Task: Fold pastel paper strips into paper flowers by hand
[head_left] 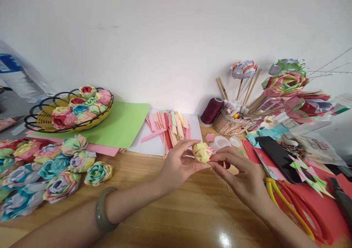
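Note:
A small yellow and pink paper flower (202, 153) is held up between my two hands, above the wooden table. My left hand (178, 161) grips it from the left between thumb and fingers. From the right, my right hand (238, 169) pinches at its lower edge; a thin strand seems to run there, though the fingertips partly cover it. Behind the flower lies a pile of folded paper strips (172, 127) on white paper (196, 125).
Finished paper flowers (55, 167) cover the left side. A yellow basket (44, 116) of flowers stands on green paper (132, 119). To the right are a thread spool (212, 110), a wooden holder (232, 125), a phone (277, 158) and scissors (291, 207).

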Motion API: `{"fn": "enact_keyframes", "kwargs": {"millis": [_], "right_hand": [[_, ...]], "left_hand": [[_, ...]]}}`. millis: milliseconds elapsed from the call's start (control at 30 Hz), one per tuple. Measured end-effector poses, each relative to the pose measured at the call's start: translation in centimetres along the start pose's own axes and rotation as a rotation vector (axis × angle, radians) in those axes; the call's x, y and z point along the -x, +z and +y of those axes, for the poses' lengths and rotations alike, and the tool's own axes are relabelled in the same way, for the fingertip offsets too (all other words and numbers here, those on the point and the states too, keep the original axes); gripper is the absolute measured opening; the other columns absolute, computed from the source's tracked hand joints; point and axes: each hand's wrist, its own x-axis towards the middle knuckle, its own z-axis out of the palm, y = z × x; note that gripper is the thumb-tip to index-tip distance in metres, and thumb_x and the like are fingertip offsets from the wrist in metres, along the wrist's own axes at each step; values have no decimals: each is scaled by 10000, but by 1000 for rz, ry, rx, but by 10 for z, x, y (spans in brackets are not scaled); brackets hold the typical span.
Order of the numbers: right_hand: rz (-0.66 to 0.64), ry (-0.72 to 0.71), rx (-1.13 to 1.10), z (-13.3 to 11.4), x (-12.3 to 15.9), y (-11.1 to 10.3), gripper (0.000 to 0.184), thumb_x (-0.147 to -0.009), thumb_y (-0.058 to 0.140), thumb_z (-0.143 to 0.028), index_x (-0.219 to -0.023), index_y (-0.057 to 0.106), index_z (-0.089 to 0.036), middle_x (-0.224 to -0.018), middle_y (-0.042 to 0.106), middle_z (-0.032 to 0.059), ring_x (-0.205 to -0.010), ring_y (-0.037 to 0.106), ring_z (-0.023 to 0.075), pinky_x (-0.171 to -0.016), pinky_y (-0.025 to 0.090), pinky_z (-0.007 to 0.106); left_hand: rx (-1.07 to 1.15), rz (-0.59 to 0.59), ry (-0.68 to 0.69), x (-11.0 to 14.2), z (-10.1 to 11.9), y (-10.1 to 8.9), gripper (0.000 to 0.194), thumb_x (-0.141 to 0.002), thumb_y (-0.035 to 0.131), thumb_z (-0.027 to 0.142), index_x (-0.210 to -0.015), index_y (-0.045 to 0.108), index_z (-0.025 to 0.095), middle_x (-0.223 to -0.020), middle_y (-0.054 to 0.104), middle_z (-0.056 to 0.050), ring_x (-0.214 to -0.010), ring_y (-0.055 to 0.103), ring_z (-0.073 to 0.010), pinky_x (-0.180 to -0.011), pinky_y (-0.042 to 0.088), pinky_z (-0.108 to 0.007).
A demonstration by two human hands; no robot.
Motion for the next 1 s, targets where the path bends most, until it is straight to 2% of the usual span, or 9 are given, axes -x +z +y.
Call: {"fn": "enact_keyframes", "kwargs": {"millis": [133, 267, 533, 833, 1000], "right_hand": [[-73, 77, -32, 3, -3, -1, 95, -832, 522, -251, -797, 591, -195, -742, 588, 28, -655, 552, 145, -531, 444, 259], [-87, 95, -39, 4, -3, -1, 94, -831, 518, -250, -805, 590, -195, -735, 583, 25, -644, 542, 140, -514, 425, 253], [-52, 63, -29, 1, -1, 1, 103, -814, 506, -190, -733, 568, -192, -692, 562, 16, -608, 525, 129, -510, 430, 246], [11, 5, 21, -1, 0, 4, 102, -774, 495, -113, -743, 546, -195, -686, 553, 10, -599, 515, 125, -527, 443, 248], [33, -5, 52, -4, 1, 3, 99, -773, 507, -114, -734, 546, -197, -682, 555, 7, -566, 508, 114, -494, 439, 237]], "left_hand": [[-41, 24, 21, 0, -1, -1, 467, -642, 701, 265, -1076, 538, 209, -1135, 468, -69, -905, 561, -164, -802, 529, -354], [-86, 30, 50, 0, -1, -1, 465, -654, 691, 268, -1089, 533, 220, -1142, 441, -65, -924, 554, -161, -807, 527, -342], [-83, -2, 44, 1, 1, -1, 427, -653, 683, 240, -1057, 546, 218, -1126, 459, -62, -880, 546, -142, -795, 524, -329], [-44, -17, 2, 0, 2, 0, 408, -654, 668, 197, -1043, 545, 199, -1096, 471, -59, -857, 553, -138, -788, 511, -315], [-54, -33, 34, 1, 1, 0, 420, -661, 660, 190, -1062, 537, 211, -1111, 466, -61, -881, 548, -147, -777, 517, -306]]}}
